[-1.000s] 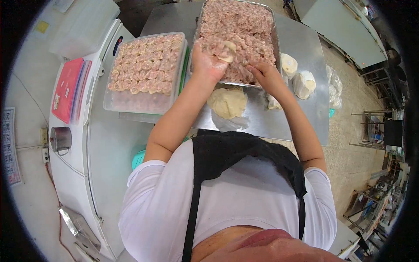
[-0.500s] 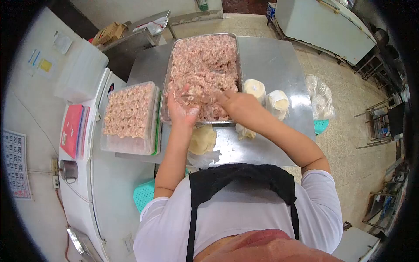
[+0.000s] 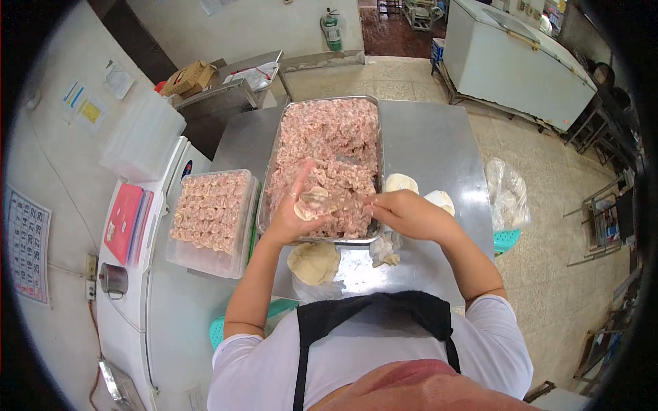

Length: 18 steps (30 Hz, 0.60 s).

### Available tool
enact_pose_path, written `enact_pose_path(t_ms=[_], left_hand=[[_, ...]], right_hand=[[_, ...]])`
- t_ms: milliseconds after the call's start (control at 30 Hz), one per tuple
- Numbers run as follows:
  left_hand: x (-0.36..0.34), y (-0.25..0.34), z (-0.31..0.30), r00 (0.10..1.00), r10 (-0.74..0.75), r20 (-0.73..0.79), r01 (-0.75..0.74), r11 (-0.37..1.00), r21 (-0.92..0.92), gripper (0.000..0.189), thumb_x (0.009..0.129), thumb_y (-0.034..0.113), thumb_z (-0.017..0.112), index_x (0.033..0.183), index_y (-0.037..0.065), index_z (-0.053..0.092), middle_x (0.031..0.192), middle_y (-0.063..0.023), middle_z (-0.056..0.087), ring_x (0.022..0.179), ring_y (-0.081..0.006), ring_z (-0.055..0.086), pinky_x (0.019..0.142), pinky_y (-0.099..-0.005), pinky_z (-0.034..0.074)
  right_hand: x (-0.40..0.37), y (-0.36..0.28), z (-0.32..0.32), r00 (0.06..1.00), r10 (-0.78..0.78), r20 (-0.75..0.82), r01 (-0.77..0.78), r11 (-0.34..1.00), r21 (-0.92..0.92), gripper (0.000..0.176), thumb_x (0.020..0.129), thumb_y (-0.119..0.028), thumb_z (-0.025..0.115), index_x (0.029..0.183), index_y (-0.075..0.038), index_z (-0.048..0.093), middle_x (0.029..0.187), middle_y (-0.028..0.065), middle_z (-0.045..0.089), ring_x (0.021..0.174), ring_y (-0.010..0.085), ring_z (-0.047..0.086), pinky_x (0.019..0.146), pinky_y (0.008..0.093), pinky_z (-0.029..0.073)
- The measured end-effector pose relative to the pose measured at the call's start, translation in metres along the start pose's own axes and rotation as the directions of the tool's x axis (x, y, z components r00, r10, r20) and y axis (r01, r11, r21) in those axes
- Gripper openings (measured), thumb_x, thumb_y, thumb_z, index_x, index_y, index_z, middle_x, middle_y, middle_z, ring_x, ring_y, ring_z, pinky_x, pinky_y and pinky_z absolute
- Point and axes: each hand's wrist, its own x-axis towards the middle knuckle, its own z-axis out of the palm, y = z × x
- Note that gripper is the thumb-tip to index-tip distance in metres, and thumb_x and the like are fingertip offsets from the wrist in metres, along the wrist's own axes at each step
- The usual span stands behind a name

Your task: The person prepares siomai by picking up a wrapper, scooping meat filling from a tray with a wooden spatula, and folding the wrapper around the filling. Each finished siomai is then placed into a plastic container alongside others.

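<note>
My left hand [image 3: 286, 220] is cupped palm up over the near part of the meat tray, fingers curled round a round dumpling wrapper [image 3: 303, 211] with some filling on it. To its right my right hand [image 3: 404, 214] is closed on a thin spatula-like tool, which is blurred and reaches left toward the wrapper; its exact kind is hard to make out. Below both hands, a large metal tray [image 3: 378, 137] holds ground meat [image 3: 322, 127]. A stack of round wrappers [image 3: 314, 263] lies at the table's near edge.
At left stands a plastic container [image 3: 205, 264] topped with rows of filled dumplings [image 3: 211, 211]. Wrapped wrapper stacks [image 3: 401, 183] sit right of the tray on the metal table [image 3: 432, 137]. A crumpled plastic wrap [image 3: 386, 248] lies near the tray's front corner.
The view has tilted up, so the table sits lower in frame. My right hand has drawn away to the right from my left palm, where the wrapper with filling now shows clearly.
</note>
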Motion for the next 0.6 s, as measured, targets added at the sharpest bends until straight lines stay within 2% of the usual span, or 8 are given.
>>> enact_pose_path(t_ms=[67,100,200,300,400,500,533,600], left_hand=[[-0.001,-0.003,-0.005,0.926,-0.175,0.334,0.252,0.946,-0.203,0.075,0.067,0.012,0.079,0.134,0.006,0.047,0.131,-0.0088,0.053,0.115,-0.0201,0.054,0.099,-0.0337,0.041],[0.005,0.003,-0.005,0.942,-0.074,0.329,0.111,0.989,-0.097,0.052,0.068,0.011,0.078,0.116,0.005,0.061,0.117,-0.0080,0.061,0.107,-0.0181,0.057,0.094,-0.0317,0.044],[0.006,-0.005,-0.007,0.909,-0.075,0.409,0.120,0.989,-0.085,0.037,0.070,0.010,0.077,0.104,0.005,0.063,0.106,-0.0073,0.063,0.099,-0.0157,0.059,0.087,-0.0304,0.047],[0.001,-0.009,-0.011,0.883,-0.194,0.427,0.224,0.974,-0.022,0.030,0.071,0.010,0.077,0.098,0.004,0.063,0.098,-0.0059,0.064,0.094,-0.0141,0.060,0.083,-0.0299,0.048],[-0.006,-0.005,-0.008,0.910,-0.345,0.231,0.383,0.912,-0.148,0.032,0.070,0.010,0.077,0.098,0.003,0.063,0.098,-0.0051,0.065,0.093,-0.0135,0.059,0.083,-0.0295,0.048],[-0.004,-0.001,-0.008,0.965,-0.234,0.116,0.246,0.963,-0.109,0.031,0.070,0.009,0.076,0.097,0.003,0.063,0.094,-0.0029,0.065,0.090,-0.0102,0.058,0.079,-0.0274,0.048],[-0.003,0.001,-0.010,0.965,-0.235,0.117,0.247,0.963,-0.110,0.031,0.070,0.009,0.076,0.097,0.003,0.063,0.094,-0.0029,0.065,0.090,-0.0102,0.058,0.079,-0.0274,0.048],[0.001,0.005,-0.017,0.896,-0.280,0.345,0.347,0.926,-0.149,0.035,0.072,0.008,0.075,0.104,0.002,0.062,0.102,-0.0059,0.064,0.096,-0.0143,0.059,0.085,-0.0293,0.047]], right_hand=[[0.000,-0.009,-0.002,0.997,0.017,0.072,-0.008,0.993,-0.121,0.030,0.095,-0.025,0.050,0.109,-0.001,0.063,0.096,0.0223,0.064,0.088,0.0357,0.063,0.077,0.0400,0.049],[0.002,-0.010,0.003,0.999,0.029,0.046,-0.023,0.993,-0.112,0.031,0.094,-0.025,0.052,0.110,-0.001,0.063,0.100,0.0209,0.064,0.090,0.0365,0.062,0.079,0.0409,0.049],[0.010,0.014,0.030,0.979,-0.185,-0.091,0.176,0.980,-0.097,0.030,0.093,-0.024,0.050,0.110,-0.003,0.063,0.095,0.0195,0.065,0.086,0.0375,0.063,0.076,0.0439,0.050],[0.016,0.029,0.029,0.981,-0.181,-0.062,0.171,0.974,-0.147,0.029,0.092,-0.024,0.051,0.110,-0.004,0.063,0.097,0.0176,0.066,0.085,0.0355,0.063,0.076,0.0425,0.050],[0.013,0.004,-0.004,1.000,-0.018,-0.017,0.012,0.949,-0.314,0.031,0.091,-0.026,0.056,0.109,-0.002,0.064,0.103,0.0173,0.065,0.088,0.0348,0.063,0.079,0.0397,0.050],[0.012,0.011,0.001,0.988,-0.101,-0.119,0.066,0.962,-0.265,0.029,0.090,-0.027,0.057,0.107,-0.006,0.066,0.095,0.0146,0.066,0.083,0.0330,0.063,0.075,0.0393,0.051],[0.012,0.019,0.008,0.969,-0.179,-0.172,0.143,0.969,-0.203,0.028,0.090,-0.028,0.058,0.106,-0.007,0.067,0.091,0.0137,0.066,0.081,0.0325,0.063,0.073,0.0396,0.051],[0.016,0.039,0.035,0.977,-0.165,-0.134,0.145,0.979,-0.142,0.027,0.090,-0.028,0.058,0.106,-0.008,0.066,0.088,0.0131,0.065,0.079,0.0324,0.063,0.071,0.0399,0.051]])
